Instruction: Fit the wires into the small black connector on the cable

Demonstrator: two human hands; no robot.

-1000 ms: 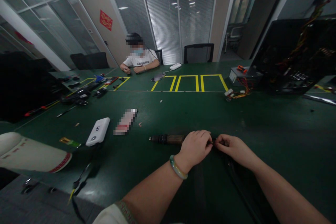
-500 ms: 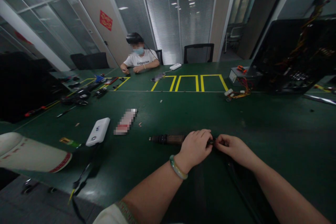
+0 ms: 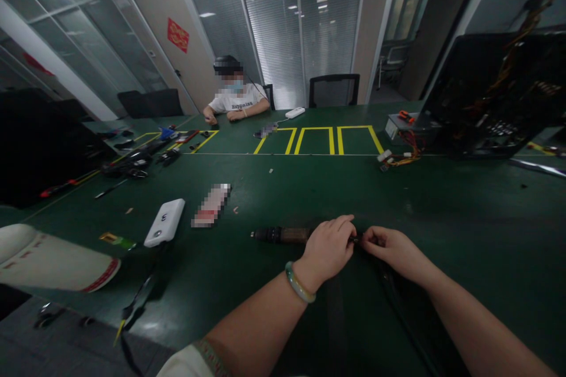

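Observation:
My left hand (image 3: 331, 242), with a green bangle at the wrist, is closed over the rear part of a dark, cylindrical electric screwdriver (image 3: 294, 235). The tool lies along the table with its metal tip to the left. Just off its right end, my right hand (image 3: 395, 250) is closed in a pinch on the end of a black cable (image 3: 400, 303). The fingertips of both hands nearly meet there, and they hide most of the joint. From the right hand the cable runs down toward the table's near edge.
On the green table (image 3: 283, 194) lie a white power bank (image 3: 165, 222) and a blurred pink packet (image 3: 211, 205). A cream cylinder (image 3: 57, 259) lies at left. Tools and cables (image 3: 132, 159) crowd the far left; a black computer case (image 3: 499, 94) stands right. A person (image 3: 236, 97) sits opposite.
My hands keep almost the same pose at the rear end of the screwdriver. The person opposite has shifted their hands slightly.

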